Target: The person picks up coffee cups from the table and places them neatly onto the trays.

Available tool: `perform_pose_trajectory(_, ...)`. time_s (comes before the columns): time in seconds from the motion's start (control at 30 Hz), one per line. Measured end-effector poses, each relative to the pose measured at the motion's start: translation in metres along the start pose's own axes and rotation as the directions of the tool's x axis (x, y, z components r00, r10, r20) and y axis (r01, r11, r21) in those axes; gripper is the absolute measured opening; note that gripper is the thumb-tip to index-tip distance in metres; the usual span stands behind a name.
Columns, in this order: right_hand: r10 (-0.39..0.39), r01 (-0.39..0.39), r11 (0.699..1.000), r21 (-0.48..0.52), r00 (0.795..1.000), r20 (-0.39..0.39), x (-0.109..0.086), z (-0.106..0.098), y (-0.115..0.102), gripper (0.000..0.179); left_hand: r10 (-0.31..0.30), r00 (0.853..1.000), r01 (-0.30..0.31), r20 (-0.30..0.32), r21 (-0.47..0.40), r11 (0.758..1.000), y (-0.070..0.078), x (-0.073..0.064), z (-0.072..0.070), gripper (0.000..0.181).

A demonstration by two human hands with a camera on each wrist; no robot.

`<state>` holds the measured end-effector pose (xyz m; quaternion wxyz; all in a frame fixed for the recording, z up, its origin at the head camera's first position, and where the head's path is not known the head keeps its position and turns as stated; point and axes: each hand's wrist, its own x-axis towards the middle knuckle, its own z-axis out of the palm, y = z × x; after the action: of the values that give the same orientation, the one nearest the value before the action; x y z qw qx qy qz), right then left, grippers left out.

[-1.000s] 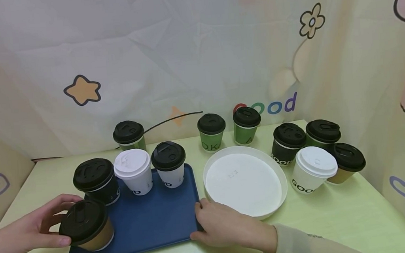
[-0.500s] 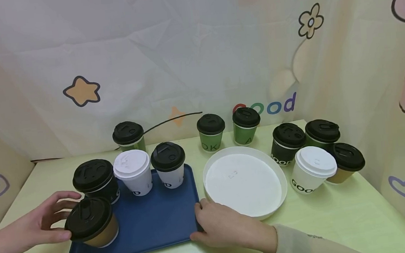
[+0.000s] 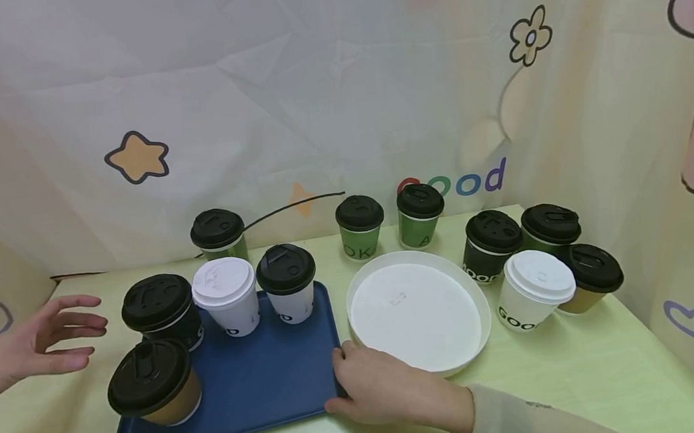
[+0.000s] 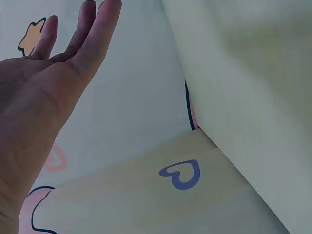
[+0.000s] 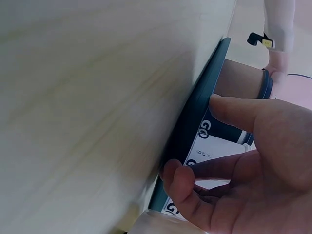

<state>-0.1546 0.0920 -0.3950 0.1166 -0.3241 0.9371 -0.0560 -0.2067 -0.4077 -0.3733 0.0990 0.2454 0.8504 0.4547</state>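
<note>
My left hand [image 3: 45,342] is off the table's left side with its fingers spread, holding nothing; the left wrist view shows the same hand [image 4: 58,83]. Just right of it stands a brown cup with a black lid [image 3: 152,385], upright on the front left of the blue tray [image 3: 268,379]. Behind that cup are a black cup [image 3: 161,309], a white-lidded white cup [image 3: 226,294] and a black-lidded white cup [image 3: 289,282]. My right hand [image 3: 391,383] grips the tray's right edge, thumb and curled fingers visible in the right wrist view.
A round white dish [image 3: 422,312] sits right of the tray. Beyond it stand a black cup [image 3: 490,246], a white cup [image 3: 536,290], a green cup [image 3: 551,224] and a brown cup [image 3: 593,275]. More green cups [image 3: 360,225] line the back, near the curtain [image 3: 313,97].
The brown cup has slid slightly right and inward on the tray. My left hand has let go of it and moved up and left. The right hand keeps its place.
</note>
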Motion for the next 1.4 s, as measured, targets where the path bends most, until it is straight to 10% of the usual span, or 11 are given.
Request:
perform_pose_trajectory(0.3,0.012,-0.012,1.000,-0.004,1.000,0.000,0.001,0.001,0.000,0.072,-0.205,0.976,0.216,-0.072,0.222,0.951,0.030,0.039,-0.015,0.070)
perform_pose_trajectory(0.7,0.011,-0.011,1.000,0.002,1.000,0.006,0.001,0.001,0.002,0.072,-0.200,0.980,0.195,0.006,0.201,0.960,0.065,0.089,-0.018,0.075)
perform_pose_trajectory(1.4,0.004,-0.004,1.000,0.001,1.000,-0.003,0.000,0.001,0.000,0.073,-0.295,0.952,0.241,0.083,0.391,0.888,0.102,0.162,-0.016,0.082)
